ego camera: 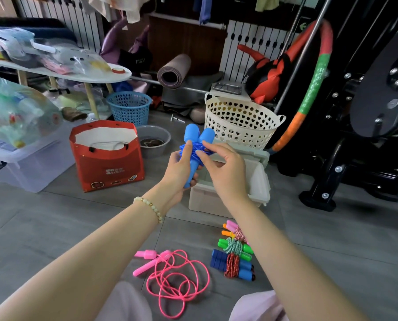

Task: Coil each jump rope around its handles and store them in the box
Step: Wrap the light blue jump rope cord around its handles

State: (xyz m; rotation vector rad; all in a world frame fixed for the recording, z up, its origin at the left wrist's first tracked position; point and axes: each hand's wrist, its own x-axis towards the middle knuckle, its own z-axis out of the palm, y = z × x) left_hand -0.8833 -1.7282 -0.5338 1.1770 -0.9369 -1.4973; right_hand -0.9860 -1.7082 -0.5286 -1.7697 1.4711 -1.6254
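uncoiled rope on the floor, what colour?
Pink, handles and cord alike; head view shows it.

L hand [181, 167] & R hand [221, 167] are holding a wound rope [196, 144] up, just behind-left of the box [258, 181]. The box is sitting mid-floor w/ a basket [242, 121] right behind it, a bag [107, 158] to its left & a bowl [154, 140] btwn bag & basket. Nearer the person, a loose rope [177, 279] is lying in front of the box, w/ coiled ropes [235, 253] lying side by side just right of it; a tub [26, 167] is sitting far left, in front of a table [77, 75].
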